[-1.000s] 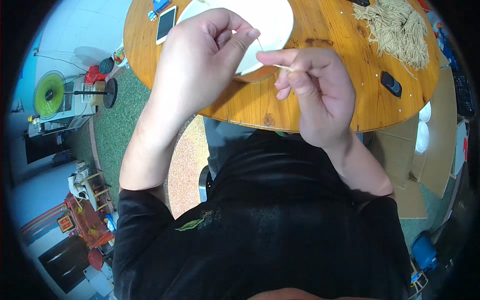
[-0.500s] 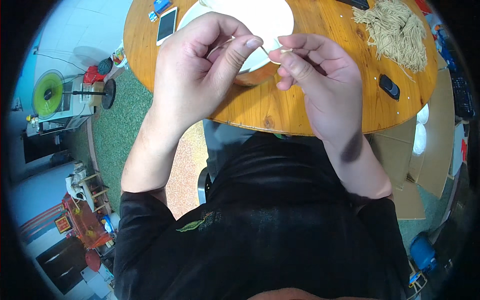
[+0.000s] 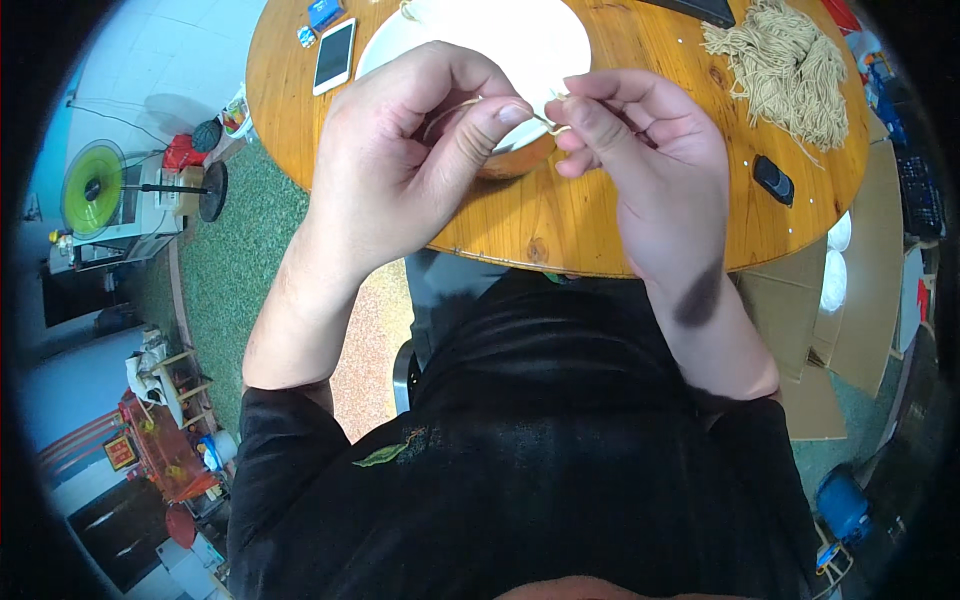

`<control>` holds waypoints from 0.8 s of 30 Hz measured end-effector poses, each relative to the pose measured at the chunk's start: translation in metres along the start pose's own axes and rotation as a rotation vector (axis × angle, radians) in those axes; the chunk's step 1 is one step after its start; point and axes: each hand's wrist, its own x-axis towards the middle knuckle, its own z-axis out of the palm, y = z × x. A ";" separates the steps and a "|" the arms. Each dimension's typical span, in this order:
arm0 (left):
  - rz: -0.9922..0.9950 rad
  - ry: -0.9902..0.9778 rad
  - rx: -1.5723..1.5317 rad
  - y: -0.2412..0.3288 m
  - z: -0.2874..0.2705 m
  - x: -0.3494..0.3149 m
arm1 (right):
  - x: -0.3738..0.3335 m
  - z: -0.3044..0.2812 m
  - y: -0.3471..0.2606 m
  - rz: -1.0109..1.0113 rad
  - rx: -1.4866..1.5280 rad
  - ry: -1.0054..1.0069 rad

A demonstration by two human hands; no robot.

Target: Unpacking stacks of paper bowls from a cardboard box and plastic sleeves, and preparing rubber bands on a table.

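A thin beige cord runs between my two hands, above the near rim of a white bowl. My left hand pinches it between thumb and forefinger, with part of a loop showing inside the palm. Thumb and fingertips of my right hand close on the other part, where the cord bends into a small loop. Whether a knot lies there is too small to tell. Another bit of cord lies at the bowl's far rim. A heap of beige cords rests at the table's right side.
The round wooden table also bears a white phone, a small blue box, a black key fob and a dark flat object at the back. A green fan stands at left; cardboard leans at right.
My hands have drawn slightly closer together, and the cord between them now curves into a loop by the right fingertips. The view has shifted a little.
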 end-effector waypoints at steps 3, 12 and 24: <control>0.099 0.021 0.021 -0.003 -0.003 0.005 | 0.002 0.002 -0.009 0.021 -0.074 -0.017; -0.063 -0.255 0.201 0.018 -0.018 0.017 | 0.007 -0.004 -0.010 0.010 -0.064 -0.102; -0.166 -0.303 0.074 0.017 -0.017 0.018 | 0.010 -0.008 -0.015 0.021 -0.121 -0.186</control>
